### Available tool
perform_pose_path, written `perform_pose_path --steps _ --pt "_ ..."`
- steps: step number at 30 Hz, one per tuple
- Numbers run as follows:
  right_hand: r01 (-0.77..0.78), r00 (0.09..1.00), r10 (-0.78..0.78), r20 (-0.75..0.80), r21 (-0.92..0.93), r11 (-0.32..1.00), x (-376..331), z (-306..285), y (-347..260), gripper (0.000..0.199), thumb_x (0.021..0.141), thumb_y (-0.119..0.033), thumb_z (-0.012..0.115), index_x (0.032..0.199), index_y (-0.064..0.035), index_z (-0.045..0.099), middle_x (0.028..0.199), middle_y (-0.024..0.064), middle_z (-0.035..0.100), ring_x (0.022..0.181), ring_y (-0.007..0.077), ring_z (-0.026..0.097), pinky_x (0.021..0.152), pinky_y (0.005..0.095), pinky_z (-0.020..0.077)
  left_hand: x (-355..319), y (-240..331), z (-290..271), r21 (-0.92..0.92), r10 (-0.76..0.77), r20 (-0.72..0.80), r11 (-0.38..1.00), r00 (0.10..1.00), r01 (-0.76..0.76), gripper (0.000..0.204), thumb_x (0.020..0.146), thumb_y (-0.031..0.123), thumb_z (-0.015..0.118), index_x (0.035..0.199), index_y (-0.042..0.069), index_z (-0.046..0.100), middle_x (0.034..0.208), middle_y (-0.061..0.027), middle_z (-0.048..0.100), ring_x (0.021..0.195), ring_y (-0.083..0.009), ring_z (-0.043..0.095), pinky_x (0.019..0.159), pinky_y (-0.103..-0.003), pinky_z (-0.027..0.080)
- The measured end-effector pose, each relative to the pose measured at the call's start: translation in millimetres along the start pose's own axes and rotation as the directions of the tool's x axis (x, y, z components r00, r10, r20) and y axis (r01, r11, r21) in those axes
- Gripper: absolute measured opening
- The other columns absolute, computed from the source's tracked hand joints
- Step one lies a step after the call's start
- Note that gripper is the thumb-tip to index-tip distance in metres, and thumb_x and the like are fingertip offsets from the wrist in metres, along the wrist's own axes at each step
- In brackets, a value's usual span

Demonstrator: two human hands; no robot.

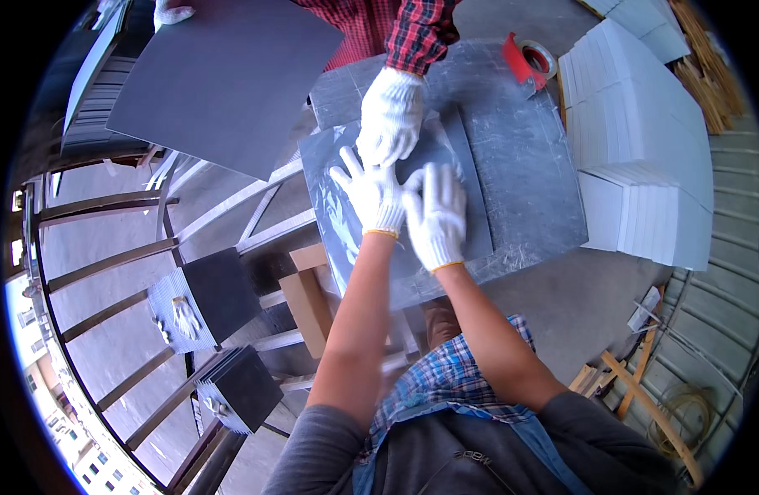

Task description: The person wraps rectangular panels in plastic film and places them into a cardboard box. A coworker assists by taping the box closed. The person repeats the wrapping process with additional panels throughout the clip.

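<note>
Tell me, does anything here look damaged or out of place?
A little. The gray work board to the right of the right hand looks worn, with pale scuffs and scratches. At lower left, a loose white glove lies on stacked panels; at lower right, wooden strips lie at uneven angles.

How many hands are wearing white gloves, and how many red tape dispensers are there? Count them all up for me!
Gloved hands: 4 (left hand, right hand, co-worker's hand, hand at the top left)
Red tape dispenser: 1
Total: 5
</note>
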State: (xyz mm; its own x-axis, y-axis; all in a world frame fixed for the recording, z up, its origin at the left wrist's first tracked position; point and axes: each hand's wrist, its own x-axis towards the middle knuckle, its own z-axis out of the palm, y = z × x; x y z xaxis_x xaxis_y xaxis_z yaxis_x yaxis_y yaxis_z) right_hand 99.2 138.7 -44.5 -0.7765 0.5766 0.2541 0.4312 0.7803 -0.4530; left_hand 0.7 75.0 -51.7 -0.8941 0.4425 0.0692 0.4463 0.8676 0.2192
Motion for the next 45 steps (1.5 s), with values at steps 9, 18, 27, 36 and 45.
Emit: perform_pose_path --steps 9,18,27,36,45 --pt "0.076 0.994 -0.044 0.098 -0.358 0.931 14 -17 63 0.061 0.094 -0.052 0.059 0.14 -0.0114 0.058 0.146 0.0204 0.052 0.133 0.0439 0.046 0.111 0.0611 0.0315 7 -4 -23 0.006 -0.04 -0.021 0.999 0.999 0.04 0.071 0.09 0.058 0.063 0.144 0.013 0.055 0.154 -0.0222 0.042 0.144 -0.0469 0.033 0.115 -0.067 0.02" --pt "0.51 0.805 -0.47 0.362 -0.02 0.86 -17 -50 66 0.062 0.085 -0.05 0.069 0.135 -0.0131 0.061 0.142 0.015 0.054 0.132 0.038 0.046 0.111 0.0607 0.0329 13 -26 -46 -0.096 -0.076 0.145 0.991 0.987 0.09 0.064 0.094 0.052 0.062 0.143 0.011 0.056 0.142 -0.0189 0.058 0.122 -0.0396 0.06 0.103 -0.052 0.047" --pt "0.327 0.918 -0.273 0.289 -0.158 0.932 -41 -53 71 0.087 0.075 -0.064 0.072 0.136 -0.0035 0.059 0.143 0.0184 0.055 0.132 0.0399 0.048 0.11 0.0599 0.0356 -46 -131 39 -0.161 -0.015 0.24 0.985 0.971 0.056 0.039 0.096 0.037 0.061 0.12 0.006 0.067 0.116 -0.0147 0.069 0.103 -0.0285 0.066 0.09 -0.042 0.053" --pt "0.277 0.936 -0.209 0.285 -0.228 0.933 -57 -70 77 0.076 0.079 -0.053 0.073 0.135 -0.0043 0.06 0.141 0.0172 0.057 0.13 0.0417 0.049 0.107 0.0595 0.0378 -70 -148 15 -0.092 -0.144 0.188 0.982 0.971 0.164 0.038 0.097 0.035 0.061 0.12 0.004 0.067 0.114 -0.0142 0.069 0.101 -0.0266 0.066 0.088 -0.04 0.053" --pt "0.161 0.977 -0.149 0.15 -0.071 0.984 -61 -71 118 0.056 0.078 -0.016 0.067 0.131 -0.0007 0.06 0.14 0.017 0.059 0.131 0.0387 0.052 0.109 0.0475 0.043 -54 -132 22 -0.062 -0.198 0.11 0.977 0.974 0.205 0.037 0.098 0.032 0.061 0.12 0.002 0.067 0.113 -0.0137 0.069 0.099 -0.0247 0.066 0.086 -0.038 0.054"
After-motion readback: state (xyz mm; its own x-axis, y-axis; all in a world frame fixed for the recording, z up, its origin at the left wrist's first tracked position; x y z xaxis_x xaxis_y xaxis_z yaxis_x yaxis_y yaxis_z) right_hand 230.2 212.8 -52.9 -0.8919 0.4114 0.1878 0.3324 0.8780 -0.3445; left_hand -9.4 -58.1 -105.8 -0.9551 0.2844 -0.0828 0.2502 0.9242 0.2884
